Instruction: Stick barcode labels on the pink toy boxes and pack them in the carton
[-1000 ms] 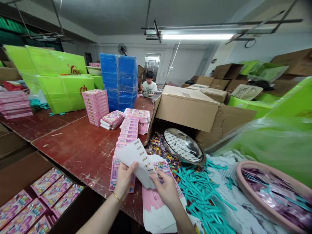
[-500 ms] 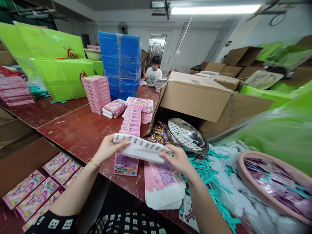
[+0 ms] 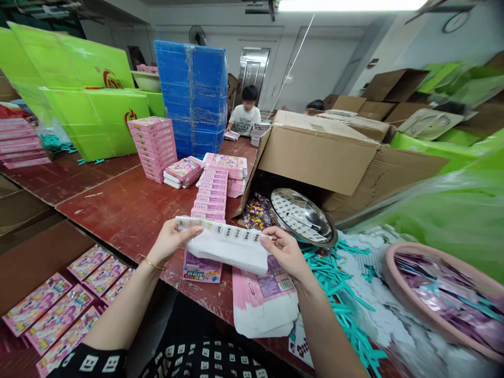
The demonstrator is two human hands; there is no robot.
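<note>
From where I'm standing, the left hand [image 3: 173, 242] has thumb and fingers pinched on one end of a long white paper strip [image 3: 228, 251], the right hand [image 3: 284, 251] pinching the other. Both forearms reach forward, strip dipping rightward above one fanned pile of flat pink-and-white cardboard cartons [image 3: 268, 310] (one oval pink plastic tub [image 3: 389, 265] sits farther right).

Pale wall [image 3: 326, 58]; shiny metal door [image 3: 254, 68] at back, fan [image 3: 197, 35] to its left. Lit tube [image 3: 350, 5] overhead. Round clock [image 3: 455, 22] upper right. Red table [image 3: 106, 212] below, surface scuffed
</note>
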